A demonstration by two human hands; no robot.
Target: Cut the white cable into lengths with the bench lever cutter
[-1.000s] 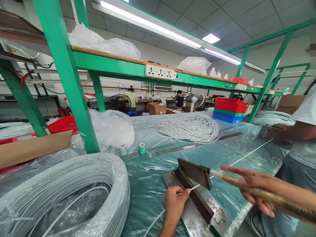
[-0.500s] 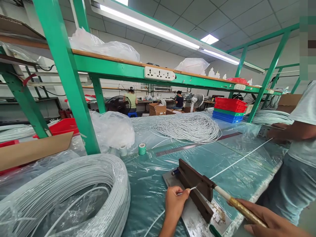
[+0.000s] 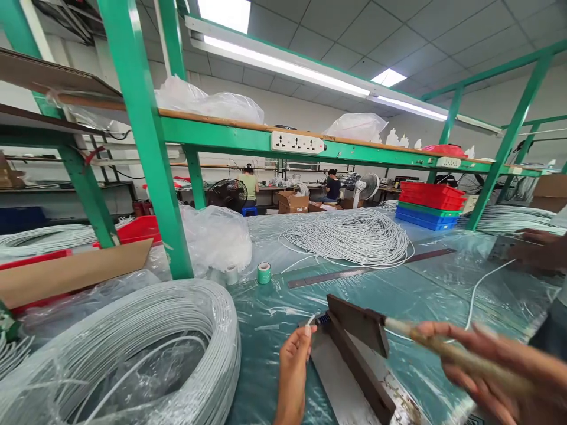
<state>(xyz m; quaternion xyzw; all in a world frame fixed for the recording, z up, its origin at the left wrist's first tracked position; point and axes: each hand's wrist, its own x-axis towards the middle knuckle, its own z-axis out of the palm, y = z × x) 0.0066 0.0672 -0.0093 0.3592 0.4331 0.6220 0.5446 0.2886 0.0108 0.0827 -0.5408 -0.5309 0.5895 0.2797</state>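
Since the earlier frames the cutter blade stands raised again, the left hand has shifted left along the cutter, and the taut white cable on the right now lies slack and curved.

Step in hand, as judged: feeding cable for the next cut. The left hand pinches the cable end between thumb and fingertips, a narrow grip, just beside the spring at the far end of the cutter. The right hand is wrapped around the cutter handle, a closed grip, blurred by motion. The blade is lifted off the dark base bar, so the slot is open.

Next move, as judged: it calls for drawing the cable across the bar to length, holding it square to the blade, keeping the left fingertips out of the blade's path, then pressing the handle down.

Count:
- 1 lever cutter, near centre of the tabletop.
- 1 large cable coil, near left, in plastic wrap.
- 1 loose pile of cut cable, far centre.
- 1 steel ruler, lying flat between pile and cutter.
- 2 tape rolls: 1 green, 1 pale, just beside each other.
- 1 stack of red, green and blue trays, far right.
- 1 co-worker's hand, right edge, on a metal piece.
- 2 seated persons, far background.
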